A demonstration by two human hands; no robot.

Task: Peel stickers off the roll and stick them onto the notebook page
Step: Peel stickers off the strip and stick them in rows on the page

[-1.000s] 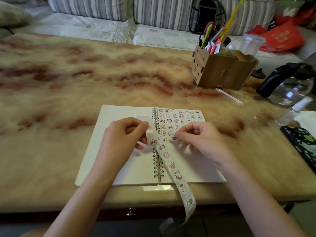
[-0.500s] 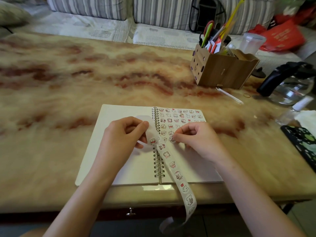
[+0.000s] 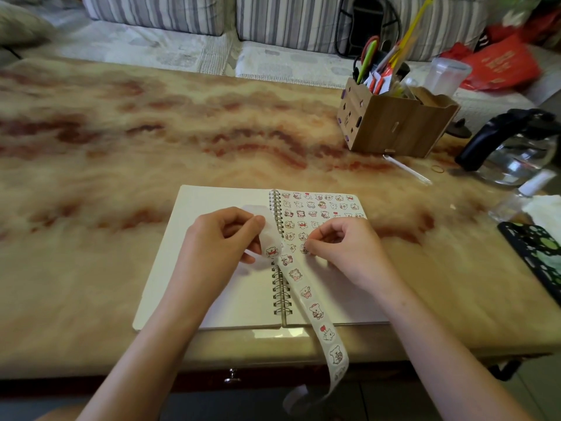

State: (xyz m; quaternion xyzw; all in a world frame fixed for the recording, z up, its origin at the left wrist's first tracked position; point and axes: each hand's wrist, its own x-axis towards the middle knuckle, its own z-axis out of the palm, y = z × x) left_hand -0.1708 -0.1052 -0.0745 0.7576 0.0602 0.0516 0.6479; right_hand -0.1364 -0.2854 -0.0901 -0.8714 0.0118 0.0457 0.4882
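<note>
Head view. Left hand [image 3: 218, 247] is over the left page of the open spiral notebook [image 3: 197, 208], fingers curled. Thumb and forefinger are clamped on the sticker strip [image 3: 306, 291] where its backing turns blank and translucent. From those fingers the strip runs down and to the right, across the spiral binding [image 3: 280, 287] and the lower right page. It then goes over the table edge [image 3: 425, 338] and hangs there with its end curled back. We count printed animal stickers along the strip, the first just right of the left fingertips.

Right hand [image 3: 343, 247] is over the right page, fingers curled in. Thumb and forefinger tips are together on a small sticker [image 3: 304, 250] at the paper. We cannot tell whether this sticker already lies flat on the page. Beyond the right fingertips, rows of stickers [image 3: 318, 205] fill the top of that page. The lowest rows reach the fingertips, and the page nearer than them is bare. The two hands are near each other, with the binding and the strip between them.

Well beyond the right fingers stands a wooden desk organiser [image 3: 394, 129] holding scissors and pens. A clear plastic cup [image 3: 446, 75] is behind it. To the right of the organiser is a glass kettle [image 3: 522, 153] with a black handle. A rubber band [image 3: 437, 168] lies between the organiser and the kettle. A black patterned phone case [image 3: 537, 253] lies far right of the right hand. A striped sofa [image 3: 151, 10] lies past the table.
</note>
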